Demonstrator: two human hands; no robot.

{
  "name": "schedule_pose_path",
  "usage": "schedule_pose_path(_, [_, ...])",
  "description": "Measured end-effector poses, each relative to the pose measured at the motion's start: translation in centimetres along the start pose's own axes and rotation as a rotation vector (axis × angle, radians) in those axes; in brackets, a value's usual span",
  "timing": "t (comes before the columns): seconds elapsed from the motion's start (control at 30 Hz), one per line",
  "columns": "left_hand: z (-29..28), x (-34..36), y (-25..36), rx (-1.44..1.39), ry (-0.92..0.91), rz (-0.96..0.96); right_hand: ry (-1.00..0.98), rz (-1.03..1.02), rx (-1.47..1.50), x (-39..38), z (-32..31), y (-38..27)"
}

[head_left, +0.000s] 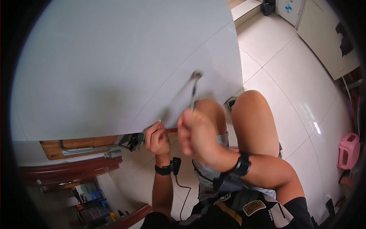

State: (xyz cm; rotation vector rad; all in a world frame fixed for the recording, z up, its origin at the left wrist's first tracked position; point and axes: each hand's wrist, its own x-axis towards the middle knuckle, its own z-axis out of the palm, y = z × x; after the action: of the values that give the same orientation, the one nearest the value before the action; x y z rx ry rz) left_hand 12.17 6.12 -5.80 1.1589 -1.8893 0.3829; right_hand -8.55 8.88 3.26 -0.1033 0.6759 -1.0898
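Tool (195, 88): at 12 o'clock from the right hand (202, 134), whose fingers curl closed around its handle; blurred. Head contact with the panel (114, 57) cannot be confirmed. Left hand (155, 140), 9 o'clock: fingertips pressed together, apparently pinching a pale bit (160, 121). Judged risks: loose grip could let the tool slip, marking the panel; slack cord (187, 187), 7 o'clock, could snag.

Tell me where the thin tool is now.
In the head view, the thin tool is just above centre, held in the right hand, its far end seen against the grey tabletop.
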Motion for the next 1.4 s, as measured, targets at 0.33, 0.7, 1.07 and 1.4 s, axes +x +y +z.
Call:
schedule_pose_path(0.33, [-0.4,-3.4,2.4,-0.082,0.177,-0.357,-0.034,-0.117,0.299,2.4,0.5,1.0])
schedule_pose_path(0.7, [-2.0,-7.3,1.6,-0.210,0.190,-0.578,0.016,0.131,0.106,0.6,1.1,3.6])
schedule_pose_path(1.07, [-1.3,-5.8,3.3,-0.212,0.208,-0.592,-0.026,0.019,0.130,1.2,1.6,1.1])
schedule_pose_path(1.4, [-0.4,-5.2,3.3,-0.303,0.208,-0.619,-0.067,-0.054,0.121,0.8,1.7,0.5])
